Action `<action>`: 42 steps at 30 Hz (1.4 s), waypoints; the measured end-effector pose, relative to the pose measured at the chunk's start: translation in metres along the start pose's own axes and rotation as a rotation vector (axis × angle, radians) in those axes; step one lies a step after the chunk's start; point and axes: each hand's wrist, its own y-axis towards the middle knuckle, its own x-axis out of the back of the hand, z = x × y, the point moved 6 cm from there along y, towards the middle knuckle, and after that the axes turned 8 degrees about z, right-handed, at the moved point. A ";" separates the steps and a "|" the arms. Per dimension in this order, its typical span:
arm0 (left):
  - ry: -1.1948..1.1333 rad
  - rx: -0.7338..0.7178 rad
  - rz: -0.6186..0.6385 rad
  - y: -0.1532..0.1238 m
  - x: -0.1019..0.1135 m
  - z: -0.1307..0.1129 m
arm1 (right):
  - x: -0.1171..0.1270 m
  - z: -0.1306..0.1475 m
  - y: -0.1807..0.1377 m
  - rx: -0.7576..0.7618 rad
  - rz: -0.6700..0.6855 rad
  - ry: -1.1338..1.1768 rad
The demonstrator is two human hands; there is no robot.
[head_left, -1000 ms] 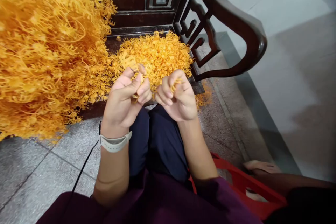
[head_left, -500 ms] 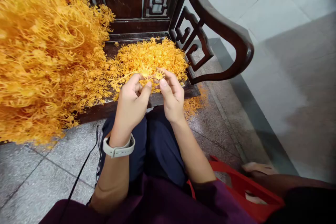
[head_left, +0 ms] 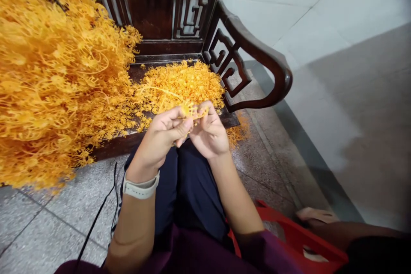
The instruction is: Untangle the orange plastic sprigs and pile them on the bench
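Observation:
Between my hands is a yellow plastic flower piece [head_left: 188, 110] with thin prongs and a long thin stem. My left hand [head_left: 165, 132], with a pale watch strap [head_left: 141, 189] on its wrist, pinches the piece between thumb and fingers. On the other side, my right hand [head_left: 212, 135] has its fingers curled around a second small flower end [head_left: 203, 114], palm turned partly up. Just behind my hands lies a heap of loose yellow flower pieces [head_left: 186, 79] on the dark wooden bench [head_left: 112, 147].
A much larger pile of stemmed yellow flowers [head_left: 58, 81] covers the bench's left. The carved armrest [head_left: 257, 60] stands to the right. More pieces [head_left: 239, 130] lie on the floor. A red plastic stool [head_left: 289, 227] and a person's foot [head_left: 316, 215] are at lower right.
Both hands have come lower in the view, and the fingers have shifted on the flower piece. My right palm has turned up, and the whole scene sits slightly lower.

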 end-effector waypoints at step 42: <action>-0.461 -0.118 -0.085 -0.011 0.008 -0.018 | 0.034 -0.009 0.008 -0.010 -0.300 -0.150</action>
